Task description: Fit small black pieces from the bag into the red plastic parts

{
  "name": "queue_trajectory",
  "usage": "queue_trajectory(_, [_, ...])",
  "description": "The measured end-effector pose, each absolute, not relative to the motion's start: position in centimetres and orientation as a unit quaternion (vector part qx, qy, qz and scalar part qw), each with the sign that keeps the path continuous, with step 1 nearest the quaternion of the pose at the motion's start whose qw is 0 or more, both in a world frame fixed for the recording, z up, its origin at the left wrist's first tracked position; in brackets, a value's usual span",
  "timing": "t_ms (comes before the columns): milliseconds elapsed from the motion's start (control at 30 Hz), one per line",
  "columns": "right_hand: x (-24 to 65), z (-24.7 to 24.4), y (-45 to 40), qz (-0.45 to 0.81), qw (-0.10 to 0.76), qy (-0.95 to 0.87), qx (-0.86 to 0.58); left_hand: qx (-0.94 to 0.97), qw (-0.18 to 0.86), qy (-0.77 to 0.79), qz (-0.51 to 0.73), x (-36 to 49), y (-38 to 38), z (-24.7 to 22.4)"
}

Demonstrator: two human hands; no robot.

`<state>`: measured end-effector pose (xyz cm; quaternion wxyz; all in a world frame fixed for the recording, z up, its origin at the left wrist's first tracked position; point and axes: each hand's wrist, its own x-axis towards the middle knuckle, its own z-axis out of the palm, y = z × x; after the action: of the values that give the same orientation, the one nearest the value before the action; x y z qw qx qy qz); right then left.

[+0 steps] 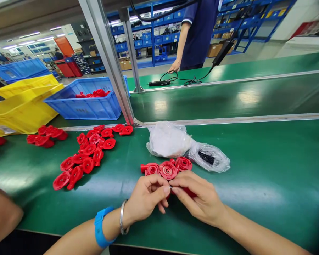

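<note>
My left hand, with a blue band and a silver bangle at the wrist, meets my right hand at the fingertips. Both are pinched round something tiny and dark between them, too small to name. Just beyond the fingers, three round red parts lie side by side on the green table. More red shows partly hidden under my hands. Behind these parts sit a clear bag with white contents and a clear bag with black contents.
Many loose red parts lie to the left. Behind them stand a blue bin holding red parts, yellow bins and a metal post. Beyond the rail, a person in dark blue stands near a cabled black tool.
</note>
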<state>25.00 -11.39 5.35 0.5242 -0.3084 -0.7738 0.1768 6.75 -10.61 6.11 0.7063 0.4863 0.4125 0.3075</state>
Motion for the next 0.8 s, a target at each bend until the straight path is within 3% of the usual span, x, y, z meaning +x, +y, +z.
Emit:
queue_trajectory(300, [24.94, 5.25, -11.42, 0.136, 0.529, -0.778, -0.311, 0.507, 0.689, 0.416, 0.309, 6.70, -10.70, 6.29])
queue_trajectory(700, [25.17, 4.84, -11.52, 0.013, 0.460, -0.835, -0.301, 0.549, 0.643, 0.416, 0.333, 6.72, -11.45, 5.76])
queue_trajectory(800, [25.39, 5.00, -11.46, 0.048, 0.453, -0.842, -0.289, 0.568, 0.634, 0.413, 0.323, 6.74, -11.58, 5.82])
